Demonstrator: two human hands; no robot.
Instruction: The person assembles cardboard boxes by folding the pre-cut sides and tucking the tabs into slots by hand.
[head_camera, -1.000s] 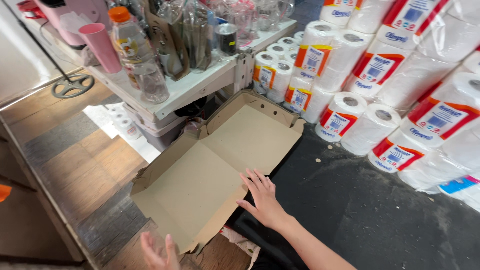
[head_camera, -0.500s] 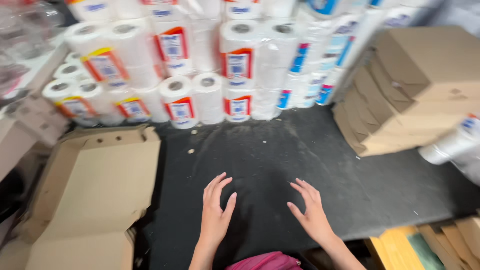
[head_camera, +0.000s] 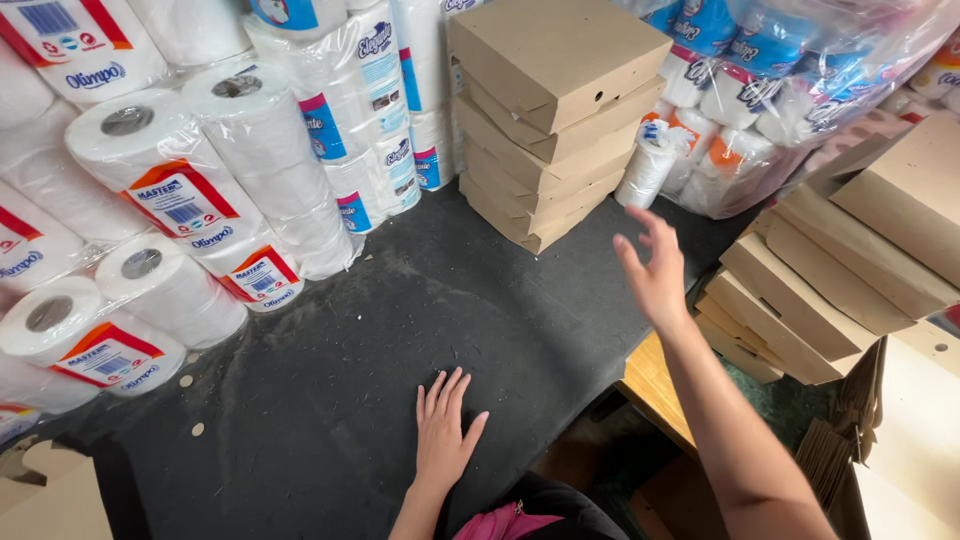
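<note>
Hands (head_camera: 443, 428) empty, right (head_camera: 655, 270) near stacked boxes (head_camera: 548, 120)

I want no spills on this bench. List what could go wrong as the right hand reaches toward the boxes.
1. The right hand is raised, open, between two piles of folded boxes. The rear stack sits unevenly with edges offset, so a knock might slide the top boxes off.
2. The leaning boxes at the right overhang the bench edge and could slip down.
3. The left hand rests flat on the black mat, which carries loose scraps; leaning on it may shift them.
</note>
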